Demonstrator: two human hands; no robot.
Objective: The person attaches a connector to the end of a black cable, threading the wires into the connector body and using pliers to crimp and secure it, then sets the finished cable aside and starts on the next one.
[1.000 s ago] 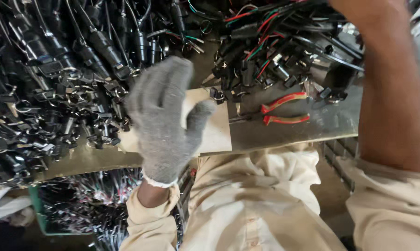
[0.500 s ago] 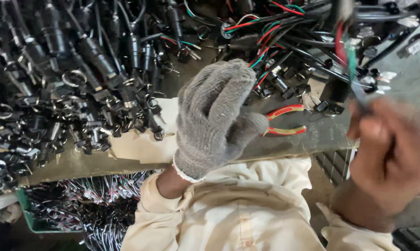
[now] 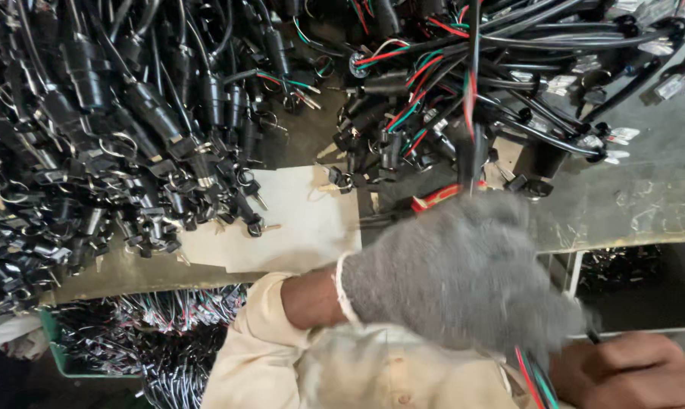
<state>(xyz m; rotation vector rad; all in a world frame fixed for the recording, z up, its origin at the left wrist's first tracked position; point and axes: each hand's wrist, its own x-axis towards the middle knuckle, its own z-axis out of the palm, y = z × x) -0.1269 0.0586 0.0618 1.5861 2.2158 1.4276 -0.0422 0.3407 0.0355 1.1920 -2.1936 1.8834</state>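
Metal bench (image 3: 645, 204) heaped with black cables (image 3: 115, 129), gloved left hand (image 3: 464, 273) grip unclear, right hand (image 3: 630, 371) pinching wires (image 3: 536, 375)

small white tags (image 3: 611, 136) on cables, upper right

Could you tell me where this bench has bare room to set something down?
The pale card lies mostly bare between the two heaps. The metal bench top is bare at the right, below the wired connectors. The black connector heap crowds the whole left.
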